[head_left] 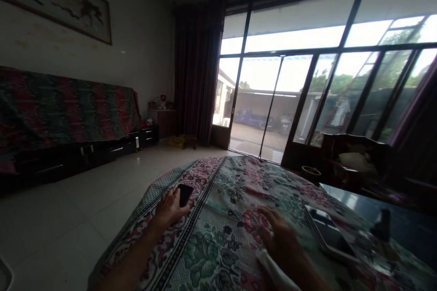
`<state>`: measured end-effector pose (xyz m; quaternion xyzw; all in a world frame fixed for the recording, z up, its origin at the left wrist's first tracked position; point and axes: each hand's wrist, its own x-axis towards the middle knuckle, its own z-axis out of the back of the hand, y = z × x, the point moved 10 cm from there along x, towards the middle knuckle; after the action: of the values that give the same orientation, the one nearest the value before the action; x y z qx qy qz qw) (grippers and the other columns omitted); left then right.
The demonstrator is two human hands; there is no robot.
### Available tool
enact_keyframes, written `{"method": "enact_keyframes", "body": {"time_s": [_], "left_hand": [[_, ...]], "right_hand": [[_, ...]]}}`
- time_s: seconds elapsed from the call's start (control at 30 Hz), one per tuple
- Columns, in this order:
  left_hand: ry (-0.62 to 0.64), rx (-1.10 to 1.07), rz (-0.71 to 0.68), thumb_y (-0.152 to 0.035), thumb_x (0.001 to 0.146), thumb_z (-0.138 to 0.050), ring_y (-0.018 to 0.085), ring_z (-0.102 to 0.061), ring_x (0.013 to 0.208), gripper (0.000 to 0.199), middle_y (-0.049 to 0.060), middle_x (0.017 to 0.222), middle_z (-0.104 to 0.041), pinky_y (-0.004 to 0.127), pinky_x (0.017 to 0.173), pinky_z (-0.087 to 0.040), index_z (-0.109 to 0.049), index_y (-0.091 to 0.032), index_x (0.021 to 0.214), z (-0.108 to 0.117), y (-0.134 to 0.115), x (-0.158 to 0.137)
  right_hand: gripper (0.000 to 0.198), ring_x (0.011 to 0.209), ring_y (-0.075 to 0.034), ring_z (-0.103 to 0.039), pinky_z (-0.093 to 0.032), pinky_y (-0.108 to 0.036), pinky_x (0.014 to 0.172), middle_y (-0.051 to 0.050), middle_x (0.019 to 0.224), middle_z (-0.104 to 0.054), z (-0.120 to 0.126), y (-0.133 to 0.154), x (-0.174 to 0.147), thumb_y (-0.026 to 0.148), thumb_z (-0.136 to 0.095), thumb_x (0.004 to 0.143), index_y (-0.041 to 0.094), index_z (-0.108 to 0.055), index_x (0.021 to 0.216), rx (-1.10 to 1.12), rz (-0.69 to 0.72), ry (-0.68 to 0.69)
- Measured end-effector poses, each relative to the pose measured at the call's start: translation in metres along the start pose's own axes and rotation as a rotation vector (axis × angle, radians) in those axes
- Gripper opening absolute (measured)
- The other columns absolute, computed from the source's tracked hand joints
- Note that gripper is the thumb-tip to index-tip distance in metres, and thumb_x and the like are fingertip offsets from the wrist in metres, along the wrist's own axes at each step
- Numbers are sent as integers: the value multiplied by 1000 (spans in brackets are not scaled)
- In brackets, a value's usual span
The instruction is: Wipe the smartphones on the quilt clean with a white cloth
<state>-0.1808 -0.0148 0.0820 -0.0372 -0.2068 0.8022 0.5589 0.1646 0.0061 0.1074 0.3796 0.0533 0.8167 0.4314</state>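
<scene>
At the left side of a flower-patterned cloth [201, 254], my left hand [170, 207] grips a dark smartphone [185, 194] between thumb and fingers. The phone's black face points up, and its near edge is hidden by the hand. Over the middle of the cloth, my right hand [278, 232] is slightly blurred, its thumb and fingers apart with nothing seen between them. Below that hand and along the wrist lies a white cloth-like piece [273, 269]; whether the hand touches it, I cannot tell. Right of my right hand rests a tablet-like device [330, 234] with a dark screen.
Beyond the tablet are a dark upright object [384, 223] and a glossy blue-black surface [355, 202]. A carved wooden chair [358, 154] stands at the right. Glass doors [259, 109] are ahead, and a low black cabinet [116, 148] runs along the left wall.
</scene>
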Motion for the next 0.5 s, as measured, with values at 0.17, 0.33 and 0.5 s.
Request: {"method": "enact_keyframes", "body": {"time_s": [0.17, 0.33, 0.5], "left_hand": [[25, 84, 47, -44, 74, -59, 38, -46, 126, 87, 25, 138, -49, 40, 100, -36, -34, 0, 144, -29, 33, -8], [-30, 53, -14, -38, 79, -55, 34, -43, 128, 77, 22, 141, -49, 39, 102, -34, -36, -4, 144, -40, 36, -5], [-41, 34, -16, -31, 76, -55, 33, -47, 125, 74, 20, 139, -51, 38, 99, -36, -39, -5, 143, -40, 38, -3]], "right_hand": [[51, 118, -26, -56, -43, -40, 103, -11, 125, -62, -113, 86, 31, 13, -49, 74, 18, -58, 124, 229, 70, 184], [61, 116, -23, -57, -42, -37, 102, -10, 124, -62, -195, 107, 67, 4, -48, 67, 17, -54, 126, 210, -20, 272], [62, 122, -29, -51, -37, -44, 104, -14, 129, -58, -227, 99, 97, 11, -53, 70, 15, -50, 132, 132, -104, 319]]}}
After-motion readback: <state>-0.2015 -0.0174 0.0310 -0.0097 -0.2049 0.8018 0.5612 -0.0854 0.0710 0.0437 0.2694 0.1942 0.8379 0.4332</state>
